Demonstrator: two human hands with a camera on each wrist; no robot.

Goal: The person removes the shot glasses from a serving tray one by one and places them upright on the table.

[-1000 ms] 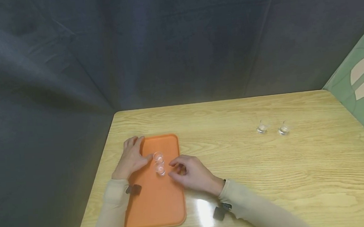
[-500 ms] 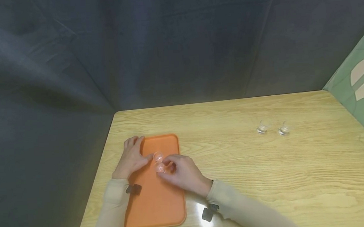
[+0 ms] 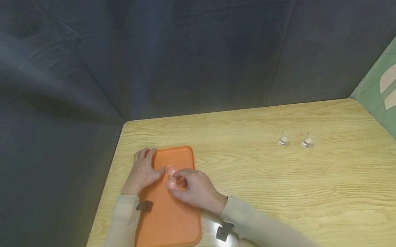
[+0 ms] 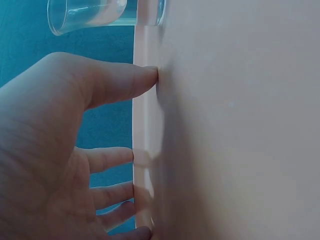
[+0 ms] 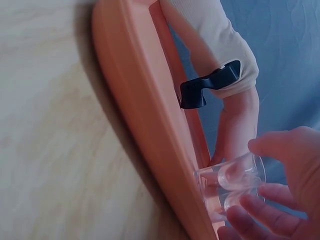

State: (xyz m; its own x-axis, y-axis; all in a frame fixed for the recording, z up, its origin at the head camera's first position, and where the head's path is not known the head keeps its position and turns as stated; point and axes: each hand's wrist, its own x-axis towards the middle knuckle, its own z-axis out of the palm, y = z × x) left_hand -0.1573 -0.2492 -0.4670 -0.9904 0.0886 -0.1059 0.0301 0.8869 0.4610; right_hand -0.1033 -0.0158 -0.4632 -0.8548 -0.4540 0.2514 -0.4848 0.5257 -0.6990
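Note:
In the head view an orange tray (image 3: 170, 223) lies on the left of the table. Two small clear glasses stand close together on it: a nearer glass (image 3: 172, 184) and a farther glass (image 3: 170, 170). My right hand (image 3: 200, 190) holds the nearer one, thumb at its rim and fingers along the opposite side, as the right wrist view shows the glass (image 5: 212, 187). My left hand (image 3: 141, 176) rests at the tray's left edge, fingers spread. In the left wrist view its thumb (image 4: 125, 80) touches the tray's inner side, a glass (image 4: 85, 12) just beyond.
Two more clear glasses, a left one (image 3: 284, 139) and a right one (image 3: 308, 140), stand on the wooden table (image 3: 307, 192) at the back right. A dark curtain (image 3: 197, 55) rises behind the table and along its left side.
My right hand has moved left from the tray's right edge and taken hold of the nearer glass. The left hand has stayed in place.

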